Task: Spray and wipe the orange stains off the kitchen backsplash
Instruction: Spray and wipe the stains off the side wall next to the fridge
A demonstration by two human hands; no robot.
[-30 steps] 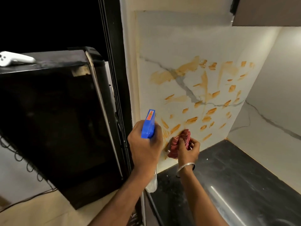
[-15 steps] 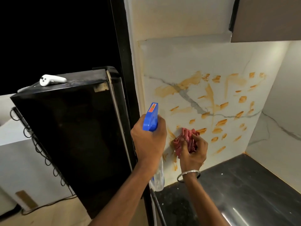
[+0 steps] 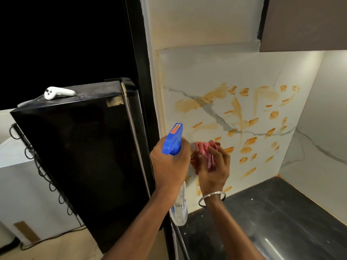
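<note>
Head view: the left grip is curled round the neck of a blue-topped spray bottle, held upright just left of the marble backsplash. The right grip clutches a bunched red cloth pressed against the backsplash's lower left. Orange stains spread across the panel above the dark tabletop.

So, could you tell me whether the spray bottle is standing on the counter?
No, the left hand grips the spray bottle and holds it up off the counter.
</note>
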